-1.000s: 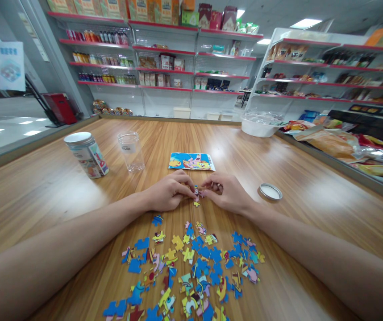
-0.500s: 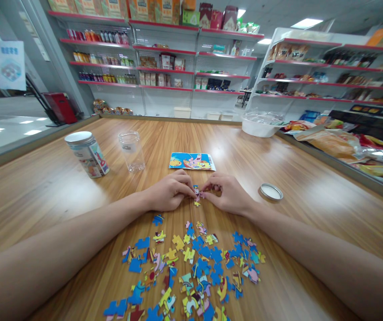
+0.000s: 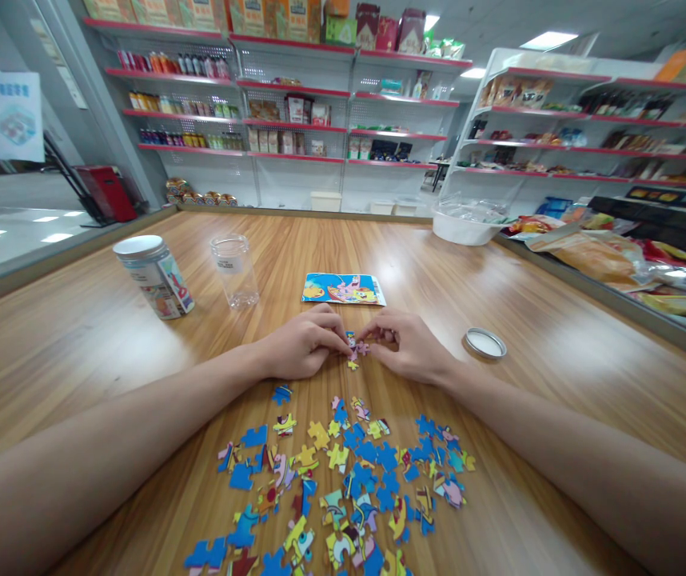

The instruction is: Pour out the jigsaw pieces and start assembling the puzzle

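Observation:
My left hand and my right hand meet at the middle of the wooden table. Their fingertips pinch small puzzle pieces between them, the pieces touching each other just above the tabletop. A scatter of several loose blue, yellow and pink puzzle pieces lies close to me, below both hands. A colourful reference picture card lies flat just beyond the hands.
A lidded puzzle jar and an open clear jar stand at the left. A round metal lid lies right of my right hand. A white bowl and snack packets sit far right; store shelves behind.
Almost nothing differs; both hands stay pinched together on the small pieces, with only slight finger movement.

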### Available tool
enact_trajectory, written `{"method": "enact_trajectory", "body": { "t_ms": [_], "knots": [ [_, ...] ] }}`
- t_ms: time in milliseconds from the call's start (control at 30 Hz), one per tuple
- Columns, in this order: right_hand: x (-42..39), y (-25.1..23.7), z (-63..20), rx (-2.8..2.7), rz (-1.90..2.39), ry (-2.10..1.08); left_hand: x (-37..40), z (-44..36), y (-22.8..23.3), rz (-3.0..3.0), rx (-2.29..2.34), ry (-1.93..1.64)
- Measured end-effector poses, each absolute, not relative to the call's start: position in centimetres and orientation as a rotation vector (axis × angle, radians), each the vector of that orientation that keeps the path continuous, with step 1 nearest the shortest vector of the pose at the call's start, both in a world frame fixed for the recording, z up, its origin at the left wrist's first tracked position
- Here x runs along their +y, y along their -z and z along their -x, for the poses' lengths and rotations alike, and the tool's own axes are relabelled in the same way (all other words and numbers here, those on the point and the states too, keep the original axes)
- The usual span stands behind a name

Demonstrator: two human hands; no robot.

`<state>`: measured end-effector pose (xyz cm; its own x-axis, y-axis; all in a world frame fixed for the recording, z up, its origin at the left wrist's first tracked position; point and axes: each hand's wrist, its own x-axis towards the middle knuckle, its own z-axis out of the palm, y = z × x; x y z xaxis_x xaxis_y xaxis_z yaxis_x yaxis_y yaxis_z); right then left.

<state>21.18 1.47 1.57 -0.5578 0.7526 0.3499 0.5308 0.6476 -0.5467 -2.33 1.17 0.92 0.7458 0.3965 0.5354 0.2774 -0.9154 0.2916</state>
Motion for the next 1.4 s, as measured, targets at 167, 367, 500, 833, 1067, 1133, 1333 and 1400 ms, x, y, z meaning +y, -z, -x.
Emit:
{"method": "enact_trajectory", "body": {
  "t_ms": [167, 367, 500, 833, 1067, 1133, 1333, 1400],
  "knots": [
    [1.2, -1.8, -21.1, -2.38, 0.953, -0.441, 1.2, 2.3, -0.8, -2.747, 0.516, -0.922],
    [1.3, -1.6, -21.1, -2.398, 0.972, -0.47, 1.3, 2.4, -0.7, -2.722, 0.527, -0.91],
    [1.4, -1.5, -21.2, -2.389, 0.949, -0.508, 1.3, 2.4, -0.8, -2.732, 0.543, -0.888],
    [1.3, -1.7, -20.9, -2.276, 0.97, -0.718, 1.1, 2.2, -1.1, -2.762, 0.524, -0.884],
    [1.9, -1.4, -21.1, -2.126, 0.943, -0.894, 1.2, 2.2, -1.0, -2.74, 0.522, -0.907],
    [2.0, -1.4, -21.2, -2.105, 0.945, -0.907, 1.2, 2.2, -0.9, -2.742, 0.518, -0.908],
    [2.2, -1.7, -21.2, -2.02, 1.055, -0.962, 1.2, 2.3, -1.0, -2.752, 0.503, -0.909],
    [2.2, -1.6, -21.1, -1.982, 1.06, -1.01, 1.1, 2.3, -1.0, -2.763, 0.503, -0.895]
  ]
}}
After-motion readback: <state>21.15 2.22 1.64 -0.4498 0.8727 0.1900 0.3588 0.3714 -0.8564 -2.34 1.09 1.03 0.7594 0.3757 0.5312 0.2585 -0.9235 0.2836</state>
